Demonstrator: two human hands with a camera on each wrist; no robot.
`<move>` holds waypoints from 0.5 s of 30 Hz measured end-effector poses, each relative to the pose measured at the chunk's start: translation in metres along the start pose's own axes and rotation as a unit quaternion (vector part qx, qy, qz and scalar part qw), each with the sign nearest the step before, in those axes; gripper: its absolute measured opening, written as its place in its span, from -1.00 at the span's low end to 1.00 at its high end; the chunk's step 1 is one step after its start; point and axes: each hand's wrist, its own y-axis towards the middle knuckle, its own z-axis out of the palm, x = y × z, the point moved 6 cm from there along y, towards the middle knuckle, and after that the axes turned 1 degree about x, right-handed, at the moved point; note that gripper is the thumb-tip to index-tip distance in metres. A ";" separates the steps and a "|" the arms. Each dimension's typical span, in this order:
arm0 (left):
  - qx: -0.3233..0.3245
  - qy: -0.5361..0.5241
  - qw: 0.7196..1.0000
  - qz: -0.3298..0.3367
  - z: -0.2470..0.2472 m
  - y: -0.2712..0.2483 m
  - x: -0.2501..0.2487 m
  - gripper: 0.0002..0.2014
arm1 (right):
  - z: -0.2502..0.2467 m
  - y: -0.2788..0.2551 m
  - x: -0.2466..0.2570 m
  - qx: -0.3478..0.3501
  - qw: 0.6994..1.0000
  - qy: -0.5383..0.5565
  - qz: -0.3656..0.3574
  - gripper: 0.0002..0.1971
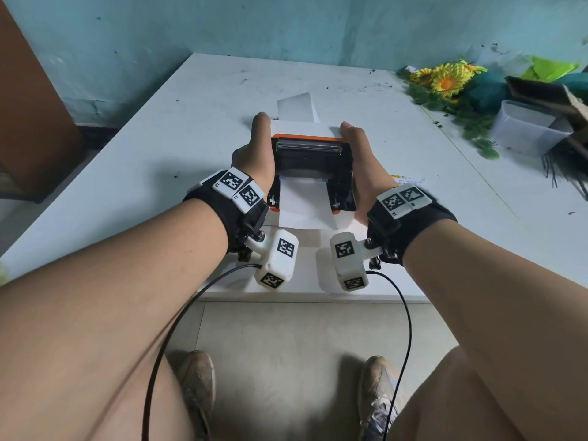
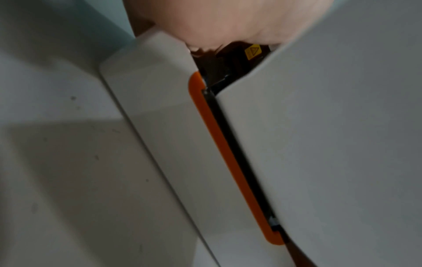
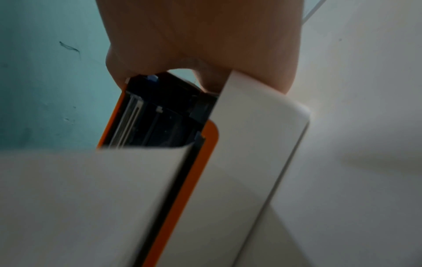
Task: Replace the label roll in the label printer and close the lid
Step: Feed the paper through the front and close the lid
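Observation:
The white label printer [image 1: 343,221] with orange trim stands near the table's front edge. Its lid [image 1: 310,154] is raised, showing the black inside and print bar. White label paper [image 1: 302,198] lies across the open bay, and a strip of it [image 1: 297,106] sticks out beyond the far side. My left hand [image 1: 254,154] grips the lid's left side and my right hand [image 1: 356,154] grips its right side. Up close, the left hand [image 2: 228,23] and right hand [image 3: 194,36] clasp the lid's far corners. The label roll itself is hidden.
Artificial sunflowers [image 1: 445,78], a clear plastic tub [image 1: 528,128] and a cardboard box [image 1: 541,87] crowd the table's right rear. A small printed slip [image 1: 410,179] lies right of the printer. A teal wall [image 1: 286,27] backs the white table [image 1: 127,186].

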 end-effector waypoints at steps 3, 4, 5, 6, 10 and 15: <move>-0.003 0.002 1.000 0.004 0.000 0.000 -0.001 -0.41 | 0.001 0.000 0.001 0.015 1.000 0.007 0.000 -0.50; -0.003 0.000 1.000 0.003 0.000 0.000 0.000 -0.41 | 0.001 -0.001 0.002 0.020 1.000 0.007 0.000 -0.51; -0.003 -0.003 1.000 0.003 0.001 0.001 0.001 -0.42 | 0.002 -0.002 0.002 0.021 1.000 0.007 0.001 -0.51; -0.001 -0.005 1.000 0.002 0.001 0.001 0.001 -0.42 | 0.002 -0.002 0.002 0.021 1.000 0.008 0.002 -0.52; 0.002 -0.007 1.000 0.002 0.001 0.001 0.001 -0.40 | 0.003 -0.003 0.002 0.015 1.000 0.005 -0.002 -0.49; 0.023 -0.012 1.000 -0.006 0.002 0.006 0.004 -0.24 | 0.003 -0.003 0.002 0.018 1.000 0.005 -0.001 -0.46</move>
